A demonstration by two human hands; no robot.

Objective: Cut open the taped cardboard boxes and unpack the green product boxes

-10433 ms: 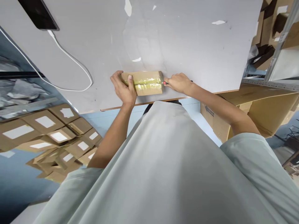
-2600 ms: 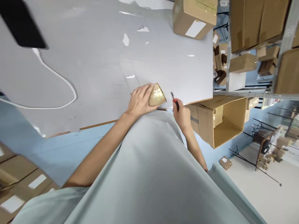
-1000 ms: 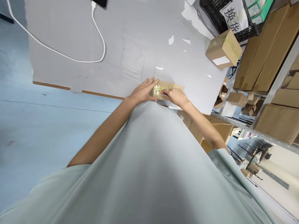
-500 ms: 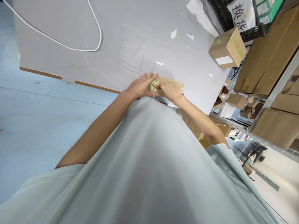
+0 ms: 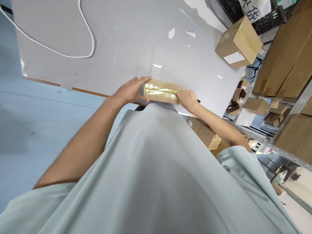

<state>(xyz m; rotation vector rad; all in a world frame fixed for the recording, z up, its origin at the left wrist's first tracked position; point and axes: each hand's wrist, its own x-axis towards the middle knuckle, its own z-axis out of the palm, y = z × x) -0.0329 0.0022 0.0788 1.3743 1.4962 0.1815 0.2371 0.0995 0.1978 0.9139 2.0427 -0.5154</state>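
Observation:
A small cardboard box (image 5: pixel 162 91) with shiny yellowish tape along its top lies near the front edge of the grey table (image 5: pixel 117 61). My left hand (image 5: pixel 131 91) braces the box's left end, thumb on the near side and fingers on the far side. At the right end, my right hand (image 5: pixel 187 99) is closed round a box cutter, its dark tail end (image 5: pixel 199 101) poking out behind the fist. The fingers hide most of the cutter, and the blade cannot be made out against the tape.
A larger taped carton (image 5: pixel 237 44) with a white label stands at the table's right side, by a black crate (image 5: pixel 264 22). A white cable (image 5: pixel 84 57) curves across the left. Shelves with cartons (image 5: pixel 280 48) rise at right. An open carton (image 5: pixel 203 130) sits below the table edge.
From the left part of the tape, my right hand has drawn the cutter to the box's right end. Earlier the cutter was lifted clear of the box. My left hand stays at the left end.

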